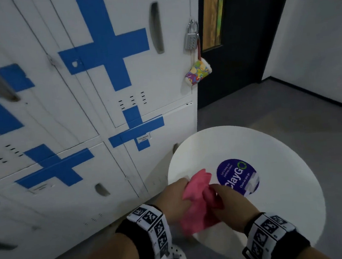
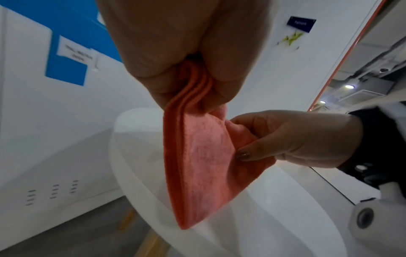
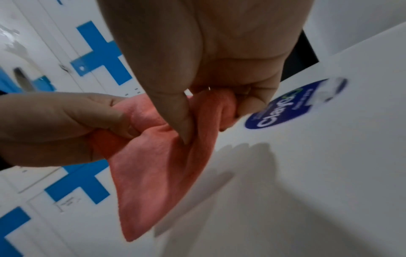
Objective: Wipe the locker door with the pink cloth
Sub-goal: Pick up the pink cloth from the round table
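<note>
one pink cloth (image 1: 196, 202), two hands: left hand (image 1: 172, 198) and right hand (image 1: 229, 201) each pinch a bunched edge between curled fingers, cloth hanging between them above one round white table (image 1: 273, 161), beside the locker door (image 1: 158, 134).

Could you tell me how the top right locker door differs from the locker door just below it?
The top door carries a padlock with a colourful pouch hanging from it; the lower door shows neither. The top door's blue cross is large and bare, while the lower door's cross is smaller and bears a white label. The round table hides part of the lower door; the top door is in full view. Both are white.
</note>
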